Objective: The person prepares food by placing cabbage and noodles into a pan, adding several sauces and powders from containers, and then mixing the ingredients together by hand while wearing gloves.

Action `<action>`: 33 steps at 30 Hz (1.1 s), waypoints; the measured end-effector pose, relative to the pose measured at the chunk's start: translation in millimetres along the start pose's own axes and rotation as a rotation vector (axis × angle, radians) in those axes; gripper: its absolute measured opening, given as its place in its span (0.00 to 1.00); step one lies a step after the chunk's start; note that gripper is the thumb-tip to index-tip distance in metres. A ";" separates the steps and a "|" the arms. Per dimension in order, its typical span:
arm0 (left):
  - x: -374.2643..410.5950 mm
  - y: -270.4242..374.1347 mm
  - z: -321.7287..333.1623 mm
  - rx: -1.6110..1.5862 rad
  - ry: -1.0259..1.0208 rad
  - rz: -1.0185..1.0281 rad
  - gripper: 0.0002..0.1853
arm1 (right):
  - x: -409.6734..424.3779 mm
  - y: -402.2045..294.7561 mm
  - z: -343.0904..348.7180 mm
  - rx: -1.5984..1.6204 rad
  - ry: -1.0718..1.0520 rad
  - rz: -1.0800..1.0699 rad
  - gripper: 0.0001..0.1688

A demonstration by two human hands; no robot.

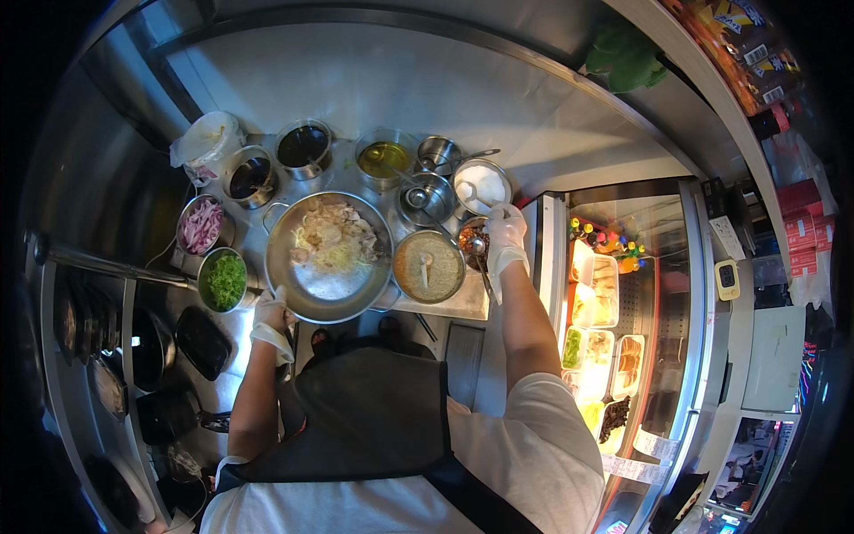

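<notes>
In a clear plastic glove, my left hand (272, 312) grips the near left rim of a large two-handled metal bowl (327, 284). Pale shredded food (343, 233), like meat with thin yellowish strips, lies in its far half. My right hand (505, 233), also gloved, is at the near edge of a metal bowl of white granules (492, 179). Its fingers are closed around the handle end of a spoon (471, 192) whose head rests in the granules. Partly hidden under this hand is a container of reddish flakes (470, 235). Left of it stands a bowl of beige powder (440, 267) with a white scoop.
Along the back stand containers of dark sauce (303, 143), a tub of yellow oil (385, 159) and metal pots with ladles (434, 200). Sliced purple onion (201, 225) and chopped greens (225, 280) are at left. A lit display case (594, 320) borders the right side.
</notes>
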State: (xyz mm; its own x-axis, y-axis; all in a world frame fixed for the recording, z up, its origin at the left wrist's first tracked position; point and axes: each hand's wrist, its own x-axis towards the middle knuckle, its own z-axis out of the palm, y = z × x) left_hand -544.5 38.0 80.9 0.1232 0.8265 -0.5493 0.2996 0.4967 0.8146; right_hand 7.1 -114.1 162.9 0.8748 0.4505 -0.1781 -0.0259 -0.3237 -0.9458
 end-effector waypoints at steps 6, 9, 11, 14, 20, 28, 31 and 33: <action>7.0 4.6 4.4 -0.027 -0.102 0.092 0.14 | -1.0 -13.1 -17.0 0.239 0.118 0.099 0.13; 20.6 -13.9 -5.5 -0.020 -0.124 0.134 0.11 | 2.5 -16.0 -11.6 0.281 0.177 0.122 0.12; 12.3 10.9 12.3 -0.178 -0.111 -0.086 0.10 | 5.9 -10.6 -27.5 0.347 0.208 0.067 0.12; 8.0 15.8 5.0 -0.145 -0.157 -0.099 0.11 | 1.2 -20.3 -33.9 0.497 0.167 0.016 0.12; 17.5 8.1 -15.9 -0.072 -0.320 -0.097 0.26 | -139.3 -115.0 -2.7 0.320 0.086 -0.063 0.20; -0.4 28.7 -17.5 -0.042 -0.259 -0.147 0.24 | -223.9 -62.6 89.8 0.109 -0.200 -0.200 0.13; -4.9 34.7 -14.0 -0.059 -0.221 -0.138 0.22 | -229.1 -52.9 107.8 -0.014 -0.195 -0.137 0.15; -1.0 24.7 -15.7 -0.007 -0.230 -0.036 0.21 | -232.3 -64.9 109.4 0.121 -0.126 -0.054 0.14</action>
State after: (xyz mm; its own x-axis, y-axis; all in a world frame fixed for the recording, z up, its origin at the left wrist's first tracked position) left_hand -552.1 53.5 104.6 0.3249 0.7268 -0.6052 0.3014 0.5270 0.7946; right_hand -247.3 -106.7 235.9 0.8091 0.5679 -0.1512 -0.0449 -0.1968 -0.9794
